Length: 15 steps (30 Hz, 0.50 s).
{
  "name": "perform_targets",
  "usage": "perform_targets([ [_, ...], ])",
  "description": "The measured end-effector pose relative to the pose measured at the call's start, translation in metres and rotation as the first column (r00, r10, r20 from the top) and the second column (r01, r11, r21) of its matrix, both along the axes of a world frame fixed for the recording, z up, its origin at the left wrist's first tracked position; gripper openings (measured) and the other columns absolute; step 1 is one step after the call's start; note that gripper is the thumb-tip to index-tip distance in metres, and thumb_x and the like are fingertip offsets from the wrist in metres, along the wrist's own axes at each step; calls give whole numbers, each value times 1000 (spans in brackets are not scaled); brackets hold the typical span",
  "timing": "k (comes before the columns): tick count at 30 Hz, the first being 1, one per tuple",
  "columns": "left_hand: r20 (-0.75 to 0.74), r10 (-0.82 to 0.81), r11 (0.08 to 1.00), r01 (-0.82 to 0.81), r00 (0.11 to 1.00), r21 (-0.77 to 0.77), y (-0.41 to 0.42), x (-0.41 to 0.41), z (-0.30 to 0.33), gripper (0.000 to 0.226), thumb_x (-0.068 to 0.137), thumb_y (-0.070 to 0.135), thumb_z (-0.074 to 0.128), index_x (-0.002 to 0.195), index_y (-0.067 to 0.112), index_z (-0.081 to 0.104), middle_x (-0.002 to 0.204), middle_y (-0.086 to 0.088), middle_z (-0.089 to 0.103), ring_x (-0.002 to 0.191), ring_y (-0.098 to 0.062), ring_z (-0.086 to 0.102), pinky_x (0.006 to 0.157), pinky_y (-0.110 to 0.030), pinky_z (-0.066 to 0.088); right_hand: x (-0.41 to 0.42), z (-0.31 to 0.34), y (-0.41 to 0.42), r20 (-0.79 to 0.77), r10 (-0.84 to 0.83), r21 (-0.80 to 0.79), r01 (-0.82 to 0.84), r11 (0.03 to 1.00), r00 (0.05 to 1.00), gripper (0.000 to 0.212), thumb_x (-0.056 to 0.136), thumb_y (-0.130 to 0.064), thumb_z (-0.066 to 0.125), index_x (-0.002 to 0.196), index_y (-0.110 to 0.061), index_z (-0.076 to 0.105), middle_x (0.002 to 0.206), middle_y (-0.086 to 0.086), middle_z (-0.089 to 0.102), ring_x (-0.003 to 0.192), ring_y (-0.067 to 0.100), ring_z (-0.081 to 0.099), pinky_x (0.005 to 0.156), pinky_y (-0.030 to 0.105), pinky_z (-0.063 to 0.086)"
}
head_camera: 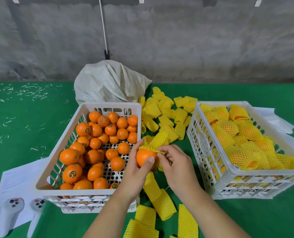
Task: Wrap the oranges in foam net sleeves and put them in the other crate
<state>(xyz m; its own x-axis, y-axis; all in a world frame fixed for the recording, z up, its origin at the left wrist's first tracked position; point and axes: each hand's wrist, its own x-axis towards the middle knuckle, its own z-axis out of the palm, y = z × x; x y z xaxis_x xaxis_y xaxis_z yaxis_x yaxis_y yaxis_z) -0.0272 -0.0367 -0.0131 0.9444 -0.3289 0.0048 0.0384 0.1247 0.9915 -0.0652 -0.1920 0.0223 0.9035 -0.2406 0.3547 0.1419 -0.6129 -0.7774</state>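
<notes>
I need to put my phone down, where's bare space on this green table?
Free: the green table left of the white plastic crate of bare oranges, up to the grey wall. Crowded: between that crate and the white crate of netted oranges, yellow foam net sleeves litter the cloth.

My left hand curls with the thumb pressed forward; my right hand pinches, both forearms reaching up from below.

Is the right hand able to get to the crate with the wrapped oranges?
Probably yes. The right hand is beside that crate, with nothing between them, but it pinches the sleeve on the orange.
</notes>
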Motion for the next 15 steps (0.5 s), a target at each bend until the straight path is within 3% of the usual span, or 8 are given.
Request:
perform_targets([
  [2, -15, -48, 999, 48, 999, 5, 4, -1, -1, 74, 88, 61, 77, 150, 59, 37, 150, 2, 45, 125, -15, 64, 104, -43, 57, -2, 1, 1, 43, 14, -75, -11, 997, 999, 13, 99, -20, 66, 112, -21, 69, 101, -14, 61, 86, 5, 60, 72, 27, 54],
  [4, -25, -142, 990, 142, 990, -13, 6, 0, -3, 77, 89, 37, 75, 151, 56, 34, 149, -3, 46, 127, -21, 63, 108, -47, 54, -1, 3, -2, 57, 21, -97, -16, 995, 998, 13, 100, -18, 63, 112, -21, 67, 104, -14, 58, 89, 6, 58, 72, 24, 52],
  [7, 69, -186, 982, 182, 980, 59, 2, -2, -2, 80, 93, 16, 73, 153, 49, 33, 135, 6, 59, 119, -27, 67, 103, -49, 57, 2, 6, -7, 27, 14, -125, -11, 992, 1000, 16, 102, -13, 59, 115, -20, 65, 108, -15, 55, 92, 7, 55, 73, 14, 44],
  [10, 133, -113, 992, 104, 985, 68, -4, -6, -2, 74, 92, 26, 82, 149, 47, 41, 128, 17, 62, 114, -24, 70, 96, -39, 60, 3, 10, -13, -20, 21, -146, -24, 989, 1000, 16, 102, -11, 57, 115, -17, 65, 109, -11, 58, 89, 10, 56, 71, 21, 46],
  [13, 148, -74, 997, 68, 986, 44, -4, -8, -6, 72, 87, 31, 88, 146, 40, 47, 125, 10, 67, 104, -26, 74, 88, -37, 61, -1, 19, -21, -32, 30, -228, -37, 973, 999, 13, 100, -14, 61, 111, -20, 65, 104, -13, 58, 75, 2, 51, 62, 10, 35],
  [15, 152, -30, 1000, 28, 988, 15, -5, -7, -7, 69, 83, 38, 90, 141, 41, 52, 118, 2, 70, 94, -21, 75, 81, -32, 60, -6, 25, -23, -20, 66, -283, -69, 957, 998, 13, 98, -14, 62, 109, -19, 64, 102, -14, 56, 73, 3, 49, 60, 11, 33],
])
